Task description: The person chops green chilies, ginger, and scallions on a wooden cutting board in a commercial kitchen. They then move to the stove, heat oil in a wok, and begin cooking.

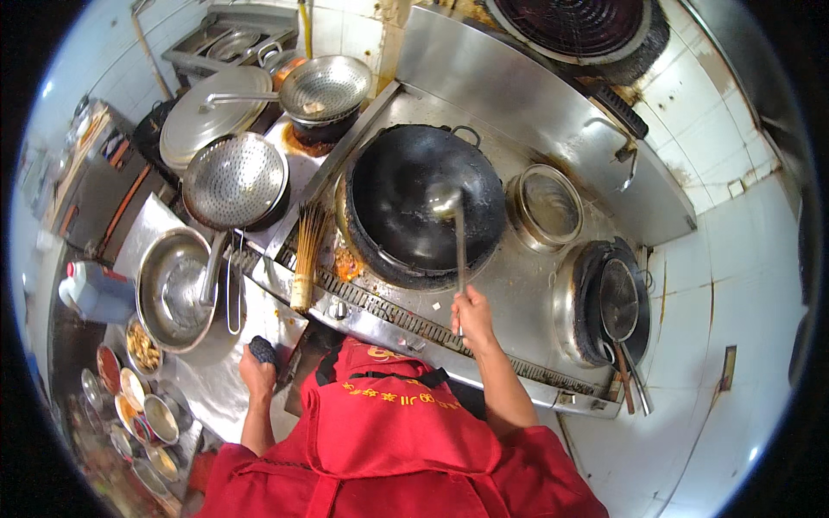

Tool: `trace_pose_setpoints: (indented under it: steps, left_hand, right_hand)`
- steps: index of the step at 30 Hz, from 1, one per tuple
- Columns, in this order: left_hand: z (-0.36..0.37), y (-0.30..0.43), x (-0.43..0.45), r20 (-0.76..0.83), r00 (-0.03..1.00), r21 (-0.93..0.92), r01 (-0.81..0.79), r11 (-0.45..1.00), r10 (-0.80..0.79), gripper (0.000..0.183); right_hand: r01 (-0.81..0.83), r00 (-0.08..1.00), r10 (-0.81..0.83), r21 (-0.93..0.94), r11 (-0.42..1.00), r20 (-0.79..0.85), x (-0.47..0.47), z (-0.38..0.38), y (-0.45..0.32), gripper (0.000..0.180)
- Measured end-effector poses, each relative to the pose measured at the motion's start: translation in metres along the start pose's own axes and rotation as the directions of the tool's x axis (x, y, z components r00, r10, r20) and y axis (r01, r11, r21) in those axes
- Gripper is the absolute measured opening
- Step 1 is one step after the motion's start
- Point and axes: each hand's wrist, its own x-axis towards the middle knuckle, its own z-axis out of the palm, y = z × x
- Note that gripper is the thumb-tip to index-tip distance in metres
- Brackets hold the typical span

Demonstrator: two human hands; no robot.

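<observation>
My right hand (474,318) grips the long handle of a metal ladle (460,249). The ladle's bowl rests in, or hangs just over, the dark wok (401,207), and a small sheen of liquid may lie beneath it. This wok sits on the burner of a stainless steel range (511,304). In my left hand (258,374) is a bunched dark cloth or pad (263,350), held above the steel side counter (214,382). A bamboo wok brush (304,259) lies at the range's left edge, with orange food scraps (348,264) close by.
At left are perforated strainers (236,178) (326,87), a steel basin (175,291), a jug (97,291) and several seasoning bowls (160,419). A round sieve pot (550,204) stands right of the wok; beyond it, a second wok (586,311) holds a mesh skimmer (618,301). A faucet (627,162) projects from the backsplash.
</observation>
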Motion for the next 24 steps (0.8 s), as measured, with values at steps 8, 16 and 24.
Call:
trace_pose_setpoints:
  steps: [8,16,24]
  left_hand:
    - [0.072,0.145,0.051,0.639,0.767,-0.723,0.567,0.394,0.068,0.021]
    - [0.250,0.254,0.103,0.858,0.512,-0.491,0.801,0.342,0.033,0.039]
    - [0.157,0.271,0.022,0.655,0.748,-0.632,0.618,0.468,-0.103,0.022]
  right_hand:
    - [0.120,0.969,-0.138,0.099,0.988,0.203,-0.065,-0.012,0.001,0.042]
    - [0.020,0.967,-0.090,-0.282,0.959,-0.239,-0.079,-0.049,0.053,0.041]
    - [0.158,0.938,-0.225,-0.254,0.954,-0.262,-0.080,-0.023,0.044,0.029]
